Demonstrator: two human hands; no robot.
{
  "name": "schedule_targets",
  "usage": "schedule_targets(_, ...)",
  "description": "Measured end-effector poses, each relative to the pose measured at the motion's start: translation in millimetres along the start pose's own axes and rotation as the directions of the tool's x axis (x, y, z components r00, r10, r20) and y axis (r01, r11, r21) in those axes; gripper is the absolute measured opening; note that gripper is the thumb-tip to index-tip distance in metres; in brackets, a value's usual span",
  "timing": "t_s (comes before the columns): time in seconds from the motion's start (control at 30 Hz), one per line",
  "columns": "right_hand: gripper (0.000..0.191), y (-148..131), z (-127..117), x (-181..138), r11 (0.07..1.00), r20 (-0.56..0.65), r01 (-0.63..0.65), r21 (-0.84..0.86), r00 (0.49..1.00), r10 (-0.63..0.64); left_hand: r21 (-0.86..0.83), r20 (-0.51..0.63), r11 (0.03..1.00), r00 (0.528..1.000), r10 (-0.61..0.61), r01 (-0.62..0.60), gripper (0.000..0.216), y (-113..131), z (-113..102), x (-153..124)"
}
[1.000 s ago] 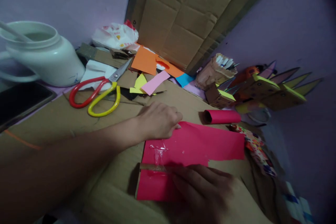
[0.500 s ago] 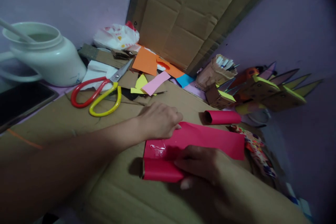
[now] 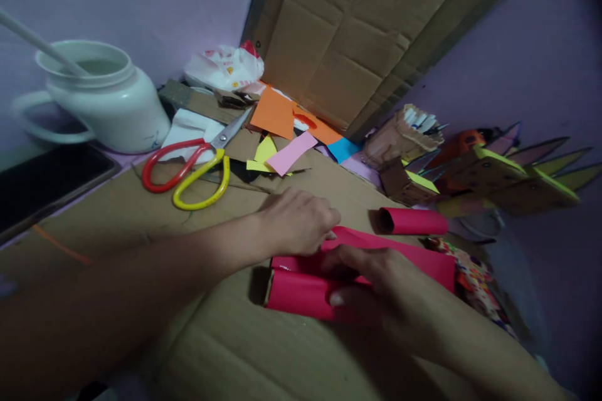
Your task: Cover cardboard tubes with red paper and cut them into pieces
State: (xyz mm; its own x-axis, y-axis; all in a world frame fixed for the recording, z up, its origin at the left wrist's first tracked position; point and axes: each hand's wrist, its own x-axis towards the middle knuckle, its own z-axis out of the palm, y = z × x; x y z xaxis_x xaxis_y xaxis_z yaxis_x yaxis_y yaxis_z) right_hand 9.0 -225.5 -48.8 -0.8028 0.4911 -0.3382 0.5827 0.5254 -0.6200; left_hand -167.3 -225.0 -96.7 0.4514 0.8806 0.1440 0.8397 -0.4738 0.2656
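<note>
A sheet of bright pink paper (image 3: 423,260) lies on a flat brown cardboard sheet (image 3: 226,351), with its near end rolled into a tube (image 3: 296,293). My right hand (image 3: 376,279) curls over that tube, thumb under it and fingers on top. My left hand (image 3: 301,220) presses with bent fingers on the far edge of the pink sheet. A second, finished pink paper roll (image 3: 411,220) lies just beyond the sheet.
Red-and-yellow scissors (image 3: 188,169) lie at the left. Behind them are a white jug (image 3: 103,100) with a stick, a dark phone (image 3: 47,182), coloured paper scraps (image 3: 286,131), a plastic bag (image 3: 223,67) and leaning cardboard (image 3: 357,31). Cardboard craft pieces (image 3: 475,169) crowd the right.
My right hand has rolled the near end of the pink paper away from me, over the cardboard strip and tape. The flat part has shrunk. My left hand stays on the far edge.
</note>
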Motion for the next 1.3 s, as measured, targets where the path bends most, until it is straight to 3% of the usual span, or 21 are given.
schedule_targets(0.2,0.013,8.5,5.9,2.3,0.997,-0.049,0.008,-0.078,0.999,-0.012,-0.025,0.015,0.999,1.000,-0.021,0.021,0.017,-1.7,-0.7,0.6)
schedule_targets(0.4,0.011,11.5,12.0,-0.6,0.987,-0.163,0.128,-0.100,0.976,-0.144,-0.039,0.004,0.999,1.000,-0.031,0.031,0.013,-2.4,0.6,-0.7)
schedule_targets(0.6,0.014,20.2,22.7,-1.4,0.991,-0.302,0.104,-0.081,0.945,-0.123,-0.053,-0.023,0.998,0.999,-0.030,0.029,0.014,-3.4,1.5,-0.1)
schedule_targets(1.07,0.016,18.9,26.8,6.3,0.981,-0.347,-0.009,-0.195,0.936,-0.060,-0.083,-0.063,0.996,0.997,-0.039,0.034,0.022,-12.7,1.2,2.3)
schedule_targets(1.17,0.016,17.3,26.3,6.0,0.979,-0.357,-0.024,-0.200,0.933,-0.050,-0.070,-0.128,0.997,0.990,-0.051,0.043,0.021,-1.0,-14.0,-7.5)
schedule_targets(1.3,0.017,13.4,25.2,5.7,0.981,-0.373,-0.065,-0.185,0.928,-0.009,-0.105,-0.329,0.994,0.944,-0.022,-0.013,0.025,26.5,-23.1,-43.4)
